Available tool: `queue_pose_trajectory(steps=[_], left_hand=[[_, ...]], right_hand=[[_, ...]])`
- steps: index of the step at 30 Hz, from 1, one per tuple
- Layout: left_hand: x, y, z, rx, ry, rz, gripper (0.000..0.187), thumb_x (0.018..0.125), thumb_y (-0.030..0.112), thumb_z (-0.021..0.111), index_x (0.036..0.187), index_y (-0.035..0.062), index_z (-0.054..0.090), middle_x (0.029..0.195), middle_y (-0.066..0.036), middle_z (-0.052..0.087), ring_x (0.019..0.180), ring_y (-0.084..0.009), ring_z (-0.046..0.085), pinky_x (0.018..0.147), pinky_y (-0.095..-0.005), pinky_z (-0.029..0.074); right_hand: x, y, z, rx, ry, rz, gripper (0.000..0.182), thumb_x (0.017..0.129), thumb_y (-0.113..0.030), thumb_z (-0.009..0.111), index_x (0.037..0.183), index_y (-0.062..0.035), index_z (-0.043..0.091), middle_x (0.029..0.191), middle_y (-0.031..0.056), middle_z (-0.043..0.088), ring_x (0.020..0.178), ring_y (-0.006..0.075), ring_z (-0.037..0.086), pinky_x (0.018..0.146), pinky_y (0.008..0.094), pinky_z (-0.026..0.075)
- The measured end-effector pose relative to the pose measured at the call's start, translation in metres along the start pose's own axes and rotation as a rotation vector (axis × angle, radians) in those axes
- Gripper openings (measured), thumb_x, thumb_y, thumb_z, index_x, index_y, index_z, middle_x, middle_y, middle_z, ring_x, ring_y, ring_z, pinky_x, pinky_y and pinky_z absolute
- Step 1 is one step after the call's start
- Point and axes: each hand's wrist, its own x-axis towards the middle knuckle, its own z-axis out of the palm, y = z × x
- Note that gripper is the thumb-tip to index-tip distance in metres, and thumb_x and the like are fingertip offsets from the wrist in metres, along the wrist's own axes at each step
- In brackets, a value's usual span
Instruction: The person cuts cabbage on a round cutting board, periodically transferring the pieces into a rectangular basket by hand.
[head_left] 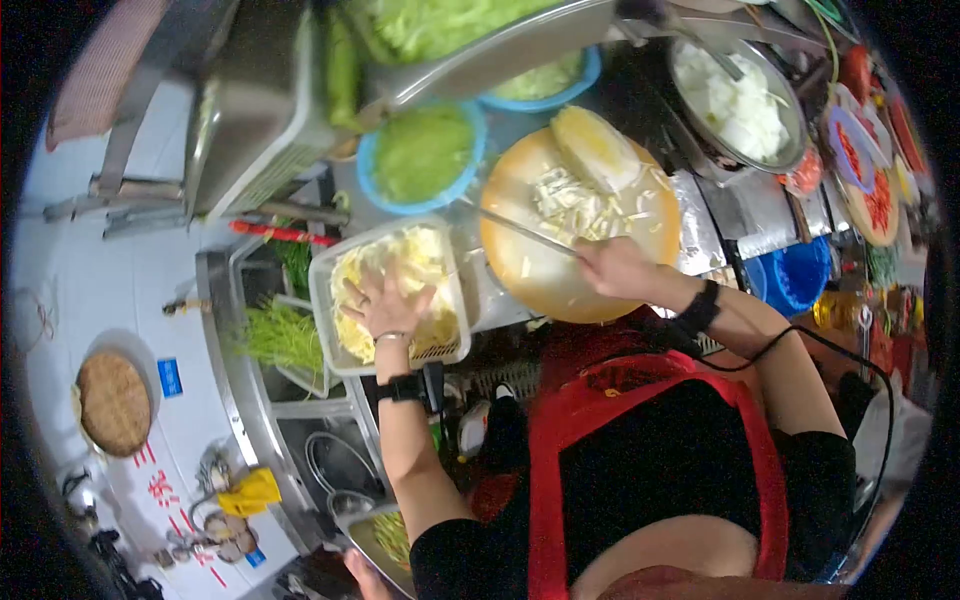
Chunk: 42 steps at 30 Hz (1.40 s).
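Observation:
My left hand [385,302] lies with fingers spread on shredded pale-yellow cabbage [432,262] in a white plastic basket [318,290]. In my right hand [612,268] is the handle of a knife [525,232], its blade pointing left over a round yellowish cutting board [510,180]. A piece of napa cabbage [597,148] rests at the board's far side. Cut cabbage strips [570,205] are scattered beside it, beyond my right hand.
Blue-rimmed bowls of shredded greens [425,150] stand behind the basket. A metal pot of white pieces [735,105] is at the right, with a blue bucket [795,275] below. Sinks [325,450] run along the left. Another person's hand [365,575] shows at the bottom.

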Motion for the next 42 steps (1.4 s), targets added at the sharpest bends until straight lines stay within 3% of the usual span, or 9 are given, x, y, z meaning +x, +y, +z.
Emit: queue_pose_trajectory(steps=[2, 6, 11, 18, 24, 26, 28, 29, 42], left_hand=[[0.009, 0.025, 0.003, 0.049, 0.094, 0.024, 0.066, 0.072, 0.048, 0.062, 0.13, 0.0237, 0.041, 0.144, -0.012, 0.021, 0.131, -0.0418, 0.016, 0.104, -0.0564, 0.016], [0.036, 0.126, 0.038, -0.741, -0.013, 0.633, 0.067, 0.073, 0.039, 0.067, 0.125, 0.0041, 0.045, 0.135, -0.02, 0.035, 0.126, -0.0352, 0.032, 0.103, -0.0432, 0.028], [0.111, 0.206, 0.11, -0.735, 0.176, 0.848, 0.07, 0.07, 0.042, 0.069, 0.123, 0.0023, 0.045, 0.131, -0.022, 0.038, 0.124, -0.0372, 0.032, 0.1, -0.0444, 0.03], [0.077, 0.22, 0.109, -0.646, 0.031, 1.084, 0.072, 0.062, 0.041, 0.075, 0.115, 0.0003, 0.048, 0.124, -0.023, 0.043, 0.12, -0.0383, 0.036, 0.101, -0.0457, 0.029], [0.004, 0.196, 0.111, -0.897, 0.019, 0.77, 0.087, 0.06, 0.053, 0.072, 0.128, 0.0096, 0.038, 0.13, -0.021, 0.035, 0.124, -0.0415, 0.029, 0.103, -0.0489, 0.025], [-0.012, 0.196, 0.095, -0.451, 0.014, 0.797, 0.092, 0.06, 0.057, 0.07, 0.133, 0.0165, 0.033, 0.139, -0.02, 0.021, 0.126, -0.0453, 0.021, 0.103, -0.0554, 0.02], [-0.011, 0.207, 0.095, -0.356, -0.063, 0.815, 0.096, 0.058, 0.06, 0.07, 0.136, 0.0219, 0.03, 0.142, -0.017, 0.011, 0.127, -0.0481, 0.015, 0.103, -0.0604, 0.014], [-0.011, 0.215, 0.1, -0.426, 0.0, 0.762, 0.094, 0.058, 0.055, 0.072, 0.135, 0.0193, 0.031, 0.141, -0.016, 0.015, 0.128, -0.0448, 0.015, 0.104, -0.0564, 0.016], [-0.007, 0.21, 0.087, -1.269, 0.538, 0.351, 0.038, 0.062, 0.004, 0.065, 0.1, 0.0046, 0.061, 0.114, -0.015, 0.049, 0.103, -0.032, 0.052, 0.088, -0.0379, 0.043]], right_hand=[[-0.043, 0.031, -0.009, -0.092, 0.066, 0.032, 0.025, 0.077, -0.021, 0.054, 0.097, -0.0066, 0.049, 0.058, 0.015, 0.056, 0.054, 0.0362, 0.057, 0.052, 0.0468, 0.045], [-0.121, 0.06, -0.018, -0.225, 0.218, 0.226, 0.021, 0.076, -0.021, 0.055, 0.091, -0.0078, 0.05, 0.059, 0.0136, 0.056, 0.052, 0.0332, 0.056, 0.046, 0.044, 0.044], [-0.163, 0.08, 0.001, -0.374, 0.337, 0.461, 0.012, 0.077, -0.017, 0.053, 0.084, -0.0075, 0.048, 0.059, 0.0111, 0.056, 0.051, 0.0302, 0.057, 0.044, 0.0423, 0.044], [-0.143, 0.051, 0.047, -0.3, 0.173, 0.517, 0.02, 0.078, -0.018, 0.052, 0.095, -0.0082, 0.049, 0.065, 0.0117, 0.059, 0.052, 0.0293, 0.059, 0.045, 0.0423, 0.046], [-0.138, 0.04, 0.05, 0.171, 0.317, 0.461, 0.028, 0.078, -0.017, 0.056, 0.101, -0.0038, 0.049, 0.071, 0.0209, 0.059, 0.054, 0.0323, 0.058, 0.049, 0.0442, 0.046], [-0.143, 0.047, 0.049, 0.213, 0.42, 0.331, 0.023, 0.081, -0.013, 0.055, 0.099, 0.0003, 0.05, 0.071, 0.019, 0.058, 0.051, 0.0267, 0.058, 0.047, 0.0383, 0.046], [-0.145, 0.049, 0.05, 0.89, 0.187, 0.706, 0.02, 0.084, -0.01, 0.051, 0.1, 0.0023, 0.048, 0.069, 0.0115, 0.056, 0.048, 0.0188, 0.055, 0.044, 0.0315, 0.044], [-0.144, 0.054, 0.062, 0.913, 0.181, 0.673, 0.018, 0.087, -0.008, 0.048, 0.102, 0.0022, 0.046, 0.064, 0.0049, 0.052, 0.045, 0.0128, 0.051, 0.042, 0.0273, 0.041], [-0.076, -0.022, 0.054, 1.062, 0.026, 0.549, 0.024, 0.088, -0.004, 0.047, 0.111, 0.0022, 0.044, 0.069, 0.0063, 0.053, 0.045, 0.0109, 0.048, 0.042, 0.0253, 0.04]])
